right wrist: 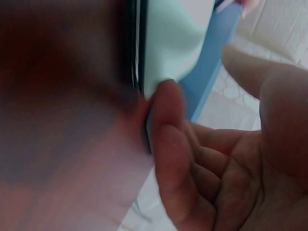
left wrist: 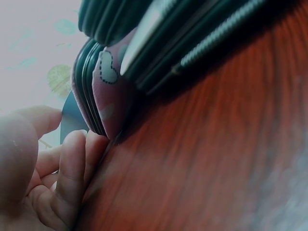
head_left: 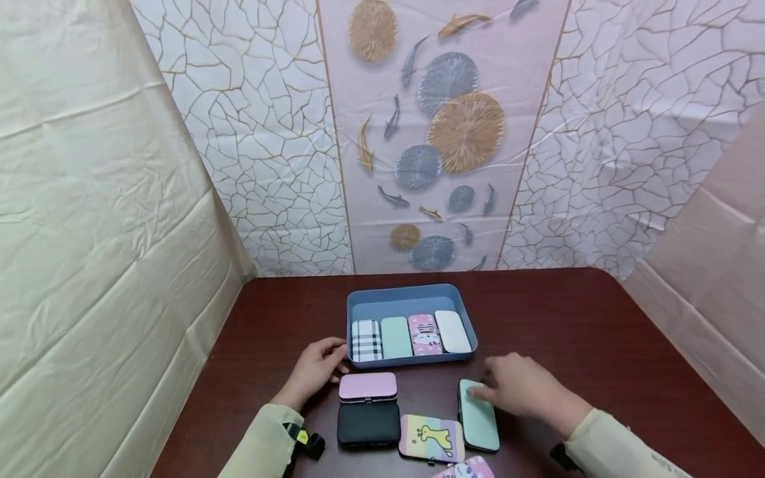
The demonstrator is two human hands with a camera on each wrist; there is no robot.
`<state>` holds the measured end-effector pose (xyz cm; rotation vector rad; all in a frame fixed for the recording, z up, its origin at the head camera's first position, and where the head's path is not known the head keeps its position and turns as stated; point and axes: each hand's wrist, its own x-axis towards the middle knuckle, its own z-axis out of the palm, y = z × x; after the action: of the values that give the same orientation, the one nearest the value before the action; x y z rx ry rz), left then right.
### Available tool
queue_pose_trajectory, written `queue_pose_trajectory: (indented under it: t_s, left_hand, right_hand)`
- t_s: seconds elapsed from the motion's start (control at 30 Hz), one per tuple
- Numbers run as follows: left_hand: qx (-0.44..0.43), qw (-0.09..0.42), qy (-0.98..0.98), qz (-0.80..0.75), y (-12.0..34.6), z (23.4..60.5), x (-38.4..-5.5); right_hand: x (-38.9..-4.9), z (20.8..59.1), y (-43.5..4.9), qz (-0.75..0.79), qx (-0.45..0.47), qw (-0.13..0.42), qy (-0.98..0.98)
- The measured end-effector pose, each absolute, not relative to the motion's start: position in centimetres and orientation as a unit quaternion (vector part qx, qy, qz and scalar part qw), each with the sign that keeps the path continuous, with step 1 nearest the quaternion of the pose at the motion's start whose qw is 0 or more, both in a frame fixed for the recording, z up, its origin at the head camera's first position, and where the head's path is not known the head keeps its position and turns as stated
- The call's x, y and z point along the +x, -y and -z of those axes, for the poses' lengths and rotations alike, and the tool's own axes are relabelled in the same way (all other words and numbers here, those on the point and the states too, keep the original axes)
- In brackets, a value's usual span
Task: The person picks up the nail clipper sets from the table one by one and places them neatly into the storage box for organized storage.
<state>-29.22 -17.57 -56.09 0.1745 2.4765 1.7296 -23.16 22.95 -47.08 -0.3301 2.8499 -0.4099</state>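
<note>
Spanning the foreground, the table (head_left: pixel 562 332) supported the blue tray (head_left: pixel 406 296). The left hand (head_left: pixel 315 370) rested at its near-left corner, fingers relaxed. The right hand (head_left: pixel 526 385), thumb and fingers spread, reached the far end of the loose mint case (head_left: pixel 481 425), located in front of the tray. Probable handling: light, stiff, slightly slippery; the long edges offered the best hold.

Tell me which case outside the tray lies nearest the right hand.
The mint-green case right of the giraffe case. It alone lies at the right hand; the other loose cases are farther off.
</note>
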Motion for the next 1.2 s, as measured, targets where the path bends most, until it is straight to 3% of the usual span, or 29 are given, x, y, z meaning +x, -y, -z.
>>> queue_pose_trajectory:
  t_s: [0.3,1.0,1.2]
  left_hand:
    - [0.053,0.056,-0.82,-0.567,17.4,56.1,-29.0]
    - [0.058,0.047,-0.82,-0.568,17.6,56.3,-29.1]
    - [0.058,0.048,-0.819,-0.569,17.5,56.3,-29.1]
  right_hand:
    - [-20.5,48.5,-20.9,0.105,-0.107,0.154,-0.977]
    - [-20.0,48.6,-21.1,0.069,-0.154,0.076,-0.983]
    - [-20.4,48.7,-21.8,0.08,-0.162,0.082,-0.98]
